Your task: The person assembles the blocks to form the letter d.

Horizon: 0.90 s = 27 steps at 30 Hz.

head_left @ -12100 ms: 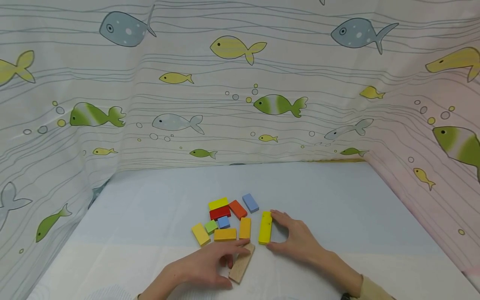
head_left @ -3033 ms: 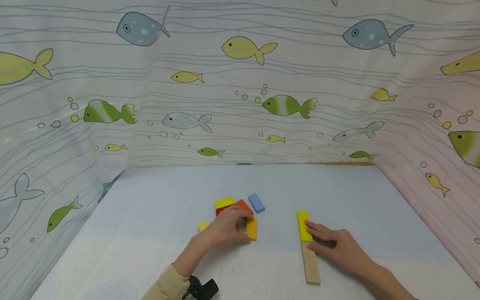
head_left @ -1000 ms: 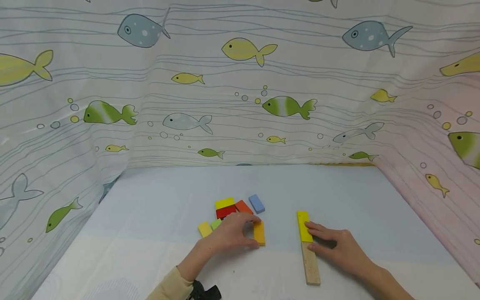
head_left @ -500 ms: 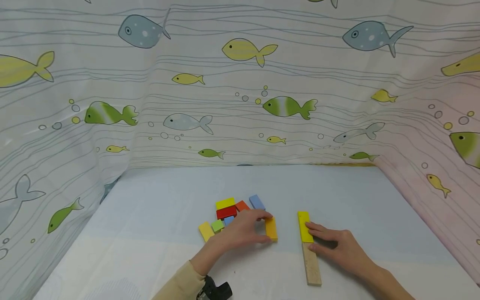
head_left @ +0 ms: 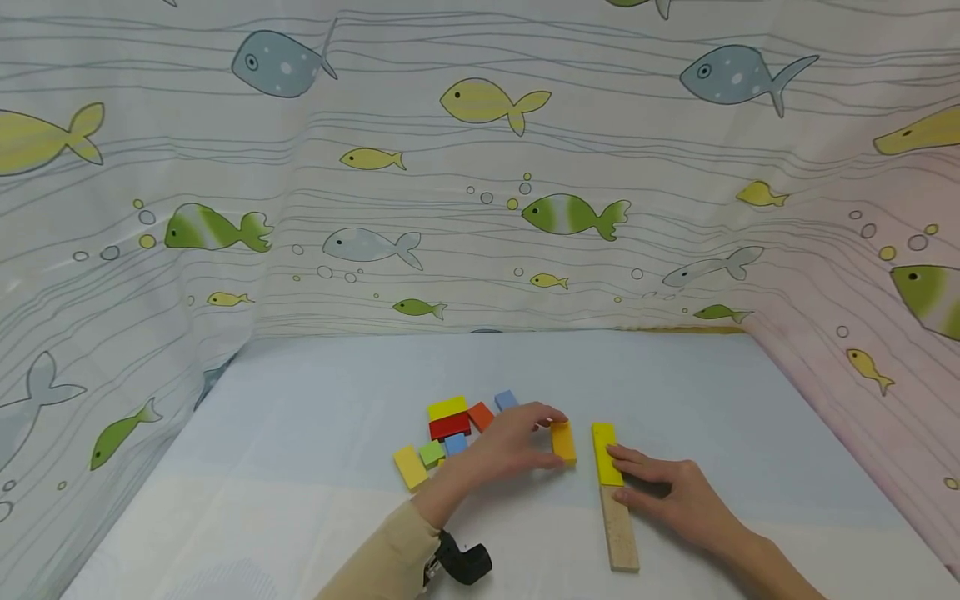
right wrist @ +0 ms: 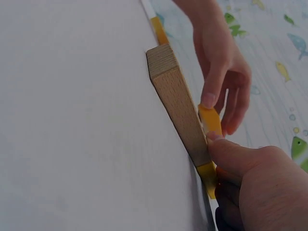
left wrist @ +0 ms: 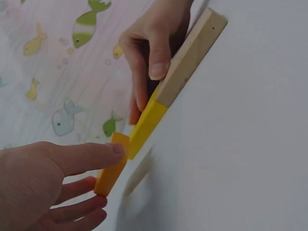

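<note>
Left hand (head_left: 510, 442) holds orange block (head_left: 564, 442); right hand (head_left: 682, 496) rests at a two-block row

In the head view, the orange block sits just right of centre, its two ends pinched between the left thumb and fingers. To its right, near but apart, lies a yellow block (head_left: 604, 468). A wooden block (head_left: 620, 533) joins it end to end, running toward the bottom of the frame. The right hand lies on the right of this row, fingers loosely bent, with fingertips against the yellow block and the thumb at the wooden block.

Left of centre is a loose group: another yellow block (head_left: 447, 407) against a dark red block (head_left: 450, 427), an orange-red block (head_left: 482, 416), a small blue block (head_left: 455, 444), a green block (head_left: 431, 454) and a pale yellow block (head_left: 410, 468). A longer blue block (head_left: 506, 400) is partly hidden by the left hand. Fish-printed cloth (head_left: 465, 179) fills the upper frame.
</note>
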### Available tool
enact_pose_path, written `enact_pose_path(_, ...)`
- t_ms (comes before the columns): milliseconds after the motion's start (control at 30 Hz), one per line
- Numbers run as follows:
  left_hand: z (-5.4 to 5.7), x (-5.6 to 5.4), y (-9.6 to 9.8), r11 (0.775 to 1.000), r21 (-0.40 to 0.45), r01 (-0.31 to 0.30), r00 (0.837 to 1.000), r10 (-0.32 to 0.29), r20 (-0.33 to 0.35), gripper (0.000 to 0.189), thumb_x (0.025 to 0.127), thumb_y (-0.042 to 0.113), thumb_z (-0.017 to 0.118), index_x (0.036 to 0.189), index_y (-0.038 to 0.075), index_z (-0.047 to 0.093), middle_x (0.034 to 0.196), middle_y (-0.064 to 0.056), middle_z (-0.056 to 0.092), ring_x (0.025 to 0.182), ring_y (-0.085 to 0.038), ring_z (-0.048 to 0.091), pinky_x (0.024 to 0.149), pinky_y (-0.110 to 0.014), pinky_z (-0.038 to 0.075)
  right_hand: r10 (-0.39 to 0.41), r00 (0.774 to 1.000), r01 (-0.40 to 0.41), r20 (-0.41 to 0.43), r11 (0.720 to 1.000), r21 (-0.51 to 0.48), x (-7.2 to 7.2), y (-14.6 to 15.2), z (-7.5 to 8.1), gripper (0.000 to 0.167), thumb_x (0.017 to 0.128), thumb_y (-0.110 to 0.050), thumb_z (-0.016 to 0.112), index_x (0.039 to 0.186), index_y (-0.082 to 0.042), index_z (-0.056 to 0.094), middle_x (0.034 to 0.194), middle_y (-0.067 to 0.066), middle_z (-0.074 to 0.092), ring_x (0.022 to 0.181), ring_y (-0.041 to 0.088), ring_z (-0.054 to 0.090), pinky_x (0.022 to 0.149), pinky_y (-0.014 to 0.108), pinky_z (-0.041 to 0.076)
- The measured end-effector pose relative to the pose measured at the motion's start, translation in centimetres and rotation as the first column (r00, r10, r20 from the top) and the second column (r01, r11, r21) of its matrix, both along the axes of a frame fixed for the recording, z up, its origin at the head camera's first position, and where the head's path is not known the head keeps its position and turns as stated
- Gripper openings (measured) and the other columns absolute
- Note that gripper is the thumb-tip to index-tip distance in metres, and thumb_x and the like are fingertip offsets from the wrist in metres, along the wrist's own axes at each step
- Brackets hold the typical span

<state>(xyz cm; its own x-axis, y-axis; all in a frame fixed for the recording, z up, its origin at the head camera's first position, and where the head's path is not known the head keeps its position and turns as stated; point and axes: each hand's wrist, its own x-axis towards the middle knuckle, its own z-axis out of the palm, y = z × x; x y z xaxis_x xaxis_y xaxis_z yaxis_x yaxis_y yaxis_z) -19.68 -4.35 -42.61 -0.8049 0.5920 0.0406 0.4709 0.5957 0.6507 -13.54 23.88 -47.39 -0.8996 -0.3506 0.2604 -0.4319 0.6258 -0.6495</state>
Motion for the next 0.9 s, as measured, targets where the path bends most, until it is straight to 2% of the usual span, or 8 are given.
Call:
enact_pose_path(267, -0.2, -1.4, 1.7, 0.999, 0.018, 0.027, 0.999, -0.026, -0.02, 0.053, 0.085, 0.035, 0.08, 0.132, 0.016, 0.062, 0.129, 0.004, 0.064, 0.115, -0.015, 0.06, 0.096, -0.021, 0.05, 0.009, 1.0, -0.009, 0.002, 1.0, -0.008, 0.0, 0.0, -0.1, 0.048, 0.084, -0.047, 0.075, 0.126, -0.023, 0.071, 0.133, -0.012, 0.064, 0.124, 0.016, 0.06, 0.097, 0.014, 0.046)
enact_pose_path(667, -1.1, -3.4, 4.1, 0.998, 0.058, -0.003, 0.999, 0.005, -0.038, 0.052, 0.086, 0.038, 0.079, 0.13, 0.016, 0.063, 0.127, 0.004, 0.065, 0.115, -0.015, 0.061, 0.098, -0.022, 0.049, 0.005, 1.0, -0.005, -0.006, 1.0, -0.005, 0.0, 0.1, -0.1, 0.049, 0.084, -0.045, 0.076, 0.126, -0.021, 0.071, 0.132, -0.012, 0.064, 0.123, 0.015, 0.06, 0.096, 0.017, 0.049)
enact_pose_path(900, -1.7, -4.5, 5.2, 0.996, 0.087, -0.033, 0.999, 0.034, -0.003, 0.052, 0.086, 0.038, 0.078, 0.131, 0.016, 0.063, 0.128, 0.004, 0.065, 0.119, -0.013, 0.061, 0.101, -0.022, 0.048, 0.001, 1.0, -0.001, 0.008, 1.0, -0.003, -0.1, 0.0, 0.0, 0.05, 0.084, -0.047, 0.075, 0.127, -0.022, 0.07, 0.132, -0.014, 0.064, 0.122, 0.014, 0.061, 0.096, 0.018, 0.049)
